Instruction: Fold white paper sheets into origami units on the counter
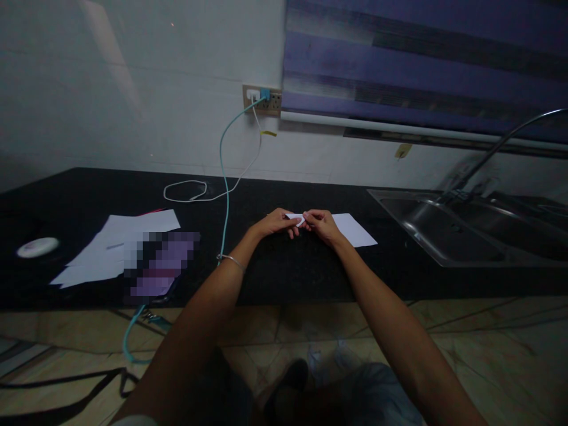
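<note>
Between both hands, above the black countertop, is a small folded piece of white paper (293, 217). My left hand (278, 222) pinches its left side, thumb on top and fingers underneath. At its right end, the fingertips of my right hand (320, 223) are closed on the same piece. A flat sheet of white paper (355, 229) lies on the counter just right of my right hand, which covers part of its left edge. How the small piece is folded underneath is hidden by the fingers.
White sheets (97, 248) lie at the left beside a pixelated purple object (164, 266) and a round white item (38, 247). A teal cable (222, 148) and white cable (248, 165) run from the wall socket (275, 102). A steel sink (426, 231) sits right.
</note>
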The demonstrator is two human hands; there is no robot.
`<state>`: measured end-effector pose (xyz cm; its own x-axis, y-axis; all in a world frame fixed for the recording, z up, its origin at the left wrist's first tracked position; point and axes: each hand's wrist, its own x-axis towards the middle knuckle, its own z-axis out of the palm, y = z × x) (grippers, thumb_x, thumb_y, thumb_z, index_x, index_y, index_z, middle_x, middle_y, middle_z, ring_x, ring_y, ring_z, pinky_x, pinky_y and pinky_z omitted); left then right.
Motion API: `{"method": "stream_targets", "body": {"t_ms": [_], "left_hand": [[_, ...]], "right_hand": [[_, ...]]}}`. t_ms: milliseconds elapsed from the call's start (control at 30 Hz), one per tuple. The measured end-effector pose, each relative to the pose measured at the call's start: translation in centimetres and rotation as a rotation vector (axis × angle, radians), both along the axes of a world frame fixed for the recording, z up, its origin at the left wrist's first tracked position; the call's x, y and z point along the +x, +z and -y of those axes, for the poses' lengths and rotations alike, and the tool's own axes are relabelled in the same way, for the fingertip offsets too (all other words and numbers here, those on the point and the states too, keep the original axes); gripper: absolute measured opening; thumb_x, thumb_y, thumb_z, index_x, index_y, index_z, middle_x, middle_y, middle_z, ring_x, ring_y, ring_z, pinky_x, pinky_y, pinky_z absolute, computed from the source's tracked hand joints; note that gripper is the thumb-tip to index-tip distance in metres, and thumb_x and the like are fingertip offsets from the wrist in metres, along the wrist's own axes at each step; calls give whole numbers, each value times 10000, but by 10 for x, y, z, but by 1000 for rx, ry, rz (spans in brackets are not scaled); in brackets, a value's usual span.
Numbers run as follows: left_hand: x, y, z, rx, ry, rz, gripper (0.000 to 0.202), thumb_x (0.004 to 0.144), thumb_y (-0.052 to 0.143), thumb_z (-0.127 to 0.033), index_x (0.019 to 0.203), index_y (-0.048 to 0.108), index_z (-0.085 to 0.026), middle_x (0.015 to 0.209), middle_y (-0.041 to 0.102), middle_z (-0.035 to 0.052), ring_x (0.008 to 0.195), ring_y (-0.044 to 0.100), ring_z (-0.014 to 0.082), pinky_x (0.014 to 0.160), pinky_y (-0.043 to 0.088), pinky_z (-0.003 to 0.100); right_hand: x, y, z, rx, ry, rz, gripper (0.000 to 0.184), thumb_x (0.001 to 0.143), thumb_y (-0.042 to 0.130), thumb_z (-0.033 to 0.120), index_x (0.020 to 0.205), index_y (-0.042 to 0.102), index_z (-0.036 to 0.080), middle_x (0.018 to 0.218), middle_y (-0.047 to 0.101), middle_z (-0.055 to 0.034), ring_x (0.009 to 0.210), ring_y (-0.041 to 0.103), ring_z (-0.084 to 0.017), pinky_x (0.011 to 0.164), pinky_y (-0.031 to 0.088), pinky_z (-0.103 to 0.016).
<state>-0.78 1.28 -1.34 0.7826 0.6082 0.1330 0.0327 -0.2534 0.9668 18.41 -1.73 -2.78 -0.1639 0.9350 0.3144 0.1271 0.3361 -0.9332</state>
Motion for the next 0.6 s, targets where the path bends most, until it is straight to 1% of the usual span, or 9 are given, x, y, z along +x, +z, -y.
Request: {"method": "stream_targets", "body": {"t_ms": [100,167,267,400,500,600], "left_hand": [[-1,0,0,-22,25,-2,507,844,532,-519,953,642,-36,725,682,112,557,621,114,575,466,227],[-2,-1,-1,-3,15,4,518,848,519,-529,944,640,-34,725,683,117,558,624,115,561,444,219],[-3,-3,-3,20,3,-12,523,850,510,-536,943,636,-37,730,688,127,577,634,124,525,396,201],[-3,-1,-1,-5,20,-56,535,882,440,-548,943,622,-49,750,694,136,578,634,118,466,309,185],[-2,2,1,-19,-6,-51,562,912,358,-553,930,617,-55,795,700,152,593,634,111,453,274,184],[-2,4,3,-27,-30,-46,581,922,327,-553,912,619,-51,795,701,166,614,640,120,453,272,188]], "right_hand": [[1,2,2,15,-13,15,408,737,632,567,708,691,164,636,638,-31,529,491,-118,522,377,-248],[2,2,2,23,-17,35,406,737,633,564,726,702,164,638,643,-35,533,492,-123,522,382,-253],[2,2,2,28,-21,59,410,738,627,567,726,708,166,643,650,-40,542,499,-130,530,397,-261],[2,1,0,34,-50,36,416,725,631,577,715,704,167,626,647,-36,521,497,-128,515,396,-261],[2,0,-1,32,-74,16,405,720,639,570,722,700,169,618,649,-34,508,491,-125,501,384,-258],[3,0,-1,26,-71,10,388,727,642,554,711,696,171,623,653,-35,512,496,-123,501,378,-255]]}}
